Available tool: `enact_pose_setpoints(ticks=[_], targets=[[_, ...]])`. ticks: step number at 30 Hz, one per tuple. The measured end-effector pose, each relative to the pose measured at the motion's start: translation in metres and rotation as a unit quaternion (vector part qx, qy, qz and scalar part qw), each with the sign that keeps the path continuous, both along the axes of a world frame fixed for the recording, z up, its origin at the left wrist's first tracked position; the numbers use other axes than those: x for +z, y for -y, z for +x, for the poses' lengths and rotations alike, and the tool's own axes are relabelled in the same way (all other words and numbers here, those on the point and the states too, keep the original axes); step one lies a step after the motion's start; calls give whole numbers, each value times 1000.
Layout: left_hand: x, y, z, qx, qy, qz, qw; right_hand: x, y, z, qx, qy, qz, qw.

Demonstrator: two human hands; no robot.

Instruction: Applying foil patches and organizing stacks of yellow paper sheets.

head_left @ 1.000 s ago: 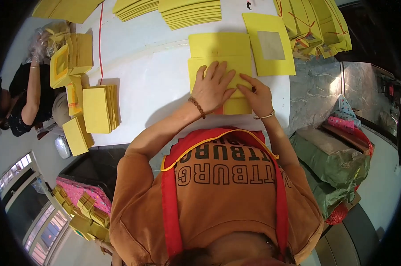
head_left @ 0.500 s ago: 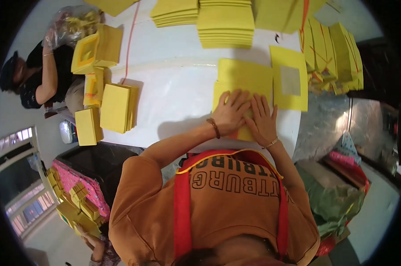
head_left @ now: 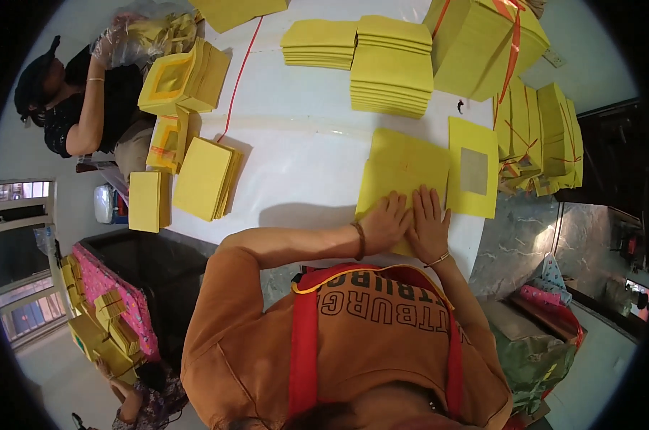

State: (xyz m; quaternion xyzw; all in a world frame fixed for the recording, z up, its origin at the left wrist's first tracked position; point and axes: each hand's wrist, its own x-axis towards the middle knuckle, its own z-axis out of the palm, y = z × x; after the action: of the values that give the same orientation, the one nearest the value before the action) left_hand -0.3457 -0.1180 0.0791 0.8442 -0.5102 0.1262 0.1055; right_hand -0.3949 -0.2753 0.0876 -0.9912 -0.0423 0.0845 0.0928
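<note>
A white table [head_left: 303, 154] is filling the upper middle of the view, with stacks of yellow sheets [head_left: 390, 64] lying at twelve o'clock and a large strapped bundle [head_left: 485, 46] sitting at one o'clock. At ten o'clock another person [head_left: 80, 107] is sitting beside more yellow piles [head_left: 184, 79].

Near the centre, the person is working on a yellow folded sheet [head_left: 403, 172] lying on the table's near edge. A yellow sheet with a grey window [head_left: 473, 168] is lying just beside it at three o'clock.

What could go wrong: the sheet is reaching the table's rim, so uneven pressure could be pushing it askew or creasing it off line, and a slide toward three o'clock could be nudging the windowed sheet.

The left hand [head_left: 385, 222] is lying flat on the sheet's lower part, fingers spread and pressing down, holding nothing. The right hand [head_left: 428, 226] is resting touching beside it, palm down, fingers extended toward twelve o'clock, likewise empty. Both forearms are coming in from six o'clock, the left elbow bending out toward nine o'clock.
</note>
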Motion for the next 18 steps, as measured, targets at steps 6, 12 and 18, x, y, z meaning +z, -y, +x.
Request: enact_pose_setpoints(ticks=[6, 12, 18], targets=[[-8, -5, 14, -32, 42, -29, 998, 12, 31, 13, -12, -36, 392, 919], [59, -48, 92, -102, -234, -136, 957, 28, 59, 31, -147, -41, 607, 780], [105, -117, 235, 74, 52, -241, 966, 45, 50, 65, -159, 32, 589, 791]])
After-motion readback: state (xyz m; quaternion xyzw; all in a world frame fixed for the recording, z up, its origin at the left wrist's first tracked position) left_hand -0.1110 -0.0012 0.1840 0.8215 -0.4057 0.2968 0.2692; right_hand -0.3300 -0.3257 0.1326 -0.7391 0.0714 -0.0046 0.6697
